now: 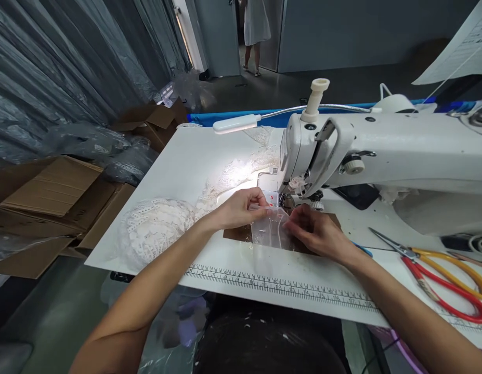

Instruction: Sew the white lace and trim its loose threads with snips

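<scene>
Printed ruler [279, 285] nearest, left hand [241, 208] and right hand [314, 231] pinching sheer fabric piece [270, 231] between them, below needle.

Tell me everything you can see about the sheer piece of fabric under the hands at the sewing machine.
The sheer fabric piece is thin, whitish and see-through, so the brown patch beneath it shows through. It lies flat on the white table just in front of the needle area of the sewing machine. The left hand pinches its far edge, and the right hand presses on its right side. Small red marks show near its top.
</scene>
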`<control>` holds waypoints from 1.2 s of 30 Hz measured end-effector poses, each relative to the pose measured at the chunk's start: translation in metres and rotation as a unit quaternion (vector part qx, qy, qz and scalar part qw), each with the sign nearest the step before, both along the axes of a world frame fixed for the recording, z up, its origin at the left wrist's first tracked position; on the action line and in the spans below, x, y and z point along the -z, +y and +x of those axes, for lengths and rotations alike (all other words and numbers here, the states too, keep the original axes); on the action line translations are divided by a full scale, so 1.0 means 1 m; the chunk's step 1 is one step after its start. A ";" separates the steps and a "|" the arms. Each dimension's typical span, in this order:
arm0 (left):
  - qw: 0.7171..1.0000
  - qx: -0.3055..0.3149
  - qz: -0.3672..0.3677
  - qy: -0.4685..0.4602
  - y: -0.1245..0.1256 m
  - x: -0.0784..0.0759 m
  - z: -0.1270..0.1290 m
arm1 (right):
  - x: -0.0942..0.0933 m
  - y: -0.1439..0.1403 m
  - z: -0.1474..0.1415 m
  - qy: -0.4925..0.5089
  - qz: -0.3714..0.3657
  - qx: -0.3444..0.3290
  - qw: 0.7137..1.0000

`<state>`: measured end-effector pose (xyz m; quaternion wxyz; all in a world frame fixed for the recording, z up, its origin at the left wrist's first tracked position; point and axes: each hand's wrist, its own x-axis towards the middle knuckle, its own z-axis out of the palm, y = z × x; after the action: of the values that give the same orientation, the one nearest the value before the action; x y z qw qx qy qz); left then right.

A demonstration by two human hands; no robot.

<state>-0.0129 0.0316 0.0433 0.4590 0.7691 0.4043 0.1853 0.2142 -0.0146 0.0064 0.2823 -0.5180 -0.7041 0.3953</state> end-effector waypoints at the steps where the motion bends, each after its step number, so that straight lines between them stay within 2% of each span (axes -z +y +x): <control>1: 1.000 -0.013 -0.015 -0.004 -0.001 0.000 0.000 | 0.002 0.001 0.001 0.025 -0.025 0.009 0.999; 3: 0.998 -0.047 0.015 0.035 -0.001 0.000 -0.001 | 0.006 0.004 0.002 0.060 -0.067 0.033 0.995; 5: 0.986 -0.072 0.109 0.102 0.000 0.000 -0.001 | 0.009 0.006 0.004 0.067 -0.102 0.055 0.991; 7: 0.951 -0.086 0.237 0.180 0.003 0.001 0.000 | 0.011 0.007 0.004 0.050 -0.116 0.076 0.989; 9: 0.895 -0.092 0.360 0.247 0.005 0.002 0.002 | 0.012 0.008 0.003 0.033 -0.104 0.089 0.990; 11: 0.852 -0.068 0.439 0.278 0.002 0.005 0.004 | 0.012 0.008 0.002 0.029 -0.087 0.092 0.992; 12: 0.845 -0.037 0.457 0.276 0.000 0.007 0.006 | 0.012 0.008 0.001 0.029 -0.080 0.092 0.992; 16: 0.865 0.141 0.429 0.220 -0.014 0.018 0.008 | 0.003 0.008 -0.002 -0.018 -0.060 0.091 0.994; 18: 0.872 0.173 0.400 0.222 -0.019 0.023 0.008 | -0.004 0.007 -0.003 -0.064 -0.053 0.083 0.993; 23: 0.878 0.151 0.369 0.264 -0.018 0.026 0.007 | -0.008 0.000 0.000 -0.092 -0.046 0.063 0.993; 26: 0.884 0.145 0.373 0.241 -0.014 0.022 0.006 | -0.002 -0.005 -0.001 -0.069 -0.009 0.088 0.994; 29: 0.893 0.094 0.396 0.191 -0.012 0.017 0.005 | 0.001 -0.011 -0.007 -0.059 0.020 0.109 0.992; 32: 0.881 0.034 0.449 0.147 -0.015 0.017 0.006 | 0.002 -0.017 -0.018 -0.102 0.085 0.115 0.984; 36: 0.860 0.074 0.487 0.136 -0.022 0.032 0.011 | 0.001 -0.026 -0.027 -0.207 0.172 0.049 0.962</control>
<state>-0.0017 0.0097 0.0114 -0.0210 0.9398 0.2626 0.2175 0.1868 -0.0405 0.0050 0.2345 -0.5663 -0.7780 0.1378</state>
